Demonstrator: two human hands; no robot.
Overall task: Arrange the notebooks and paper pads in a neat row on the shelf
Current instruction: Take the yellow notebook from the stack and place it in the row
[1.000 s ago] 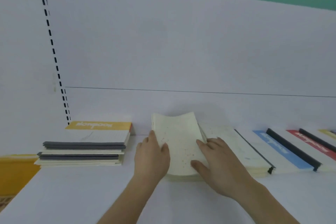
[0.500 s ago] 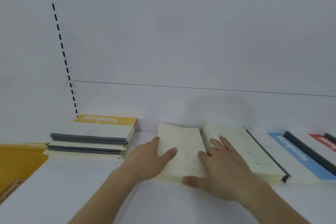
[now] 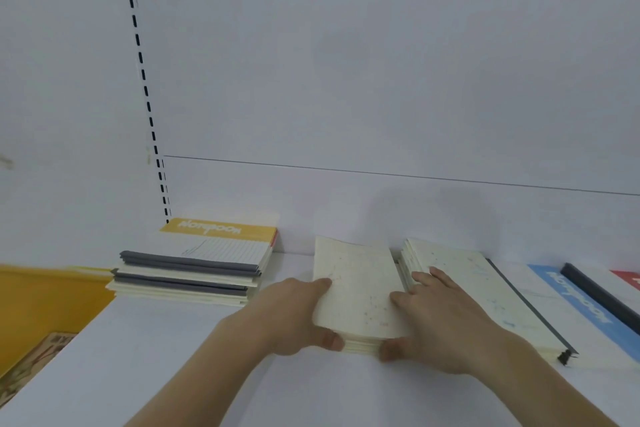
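Both hands grip a cream paper pad [image 3: 358, 291] lying flat on the white shelf [image 3: 207, 357], left hand [image 3: 294, 315] and right hand [image 3: 446, 322] curling fingers and thumbs round its sides

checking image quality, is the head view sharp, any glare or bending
Head view: soft even light, no glare; faint shadow on the back wall above the cream pad; both hands slightly soft, the left hand most; the slotted rail bows from wide-angle distortion.
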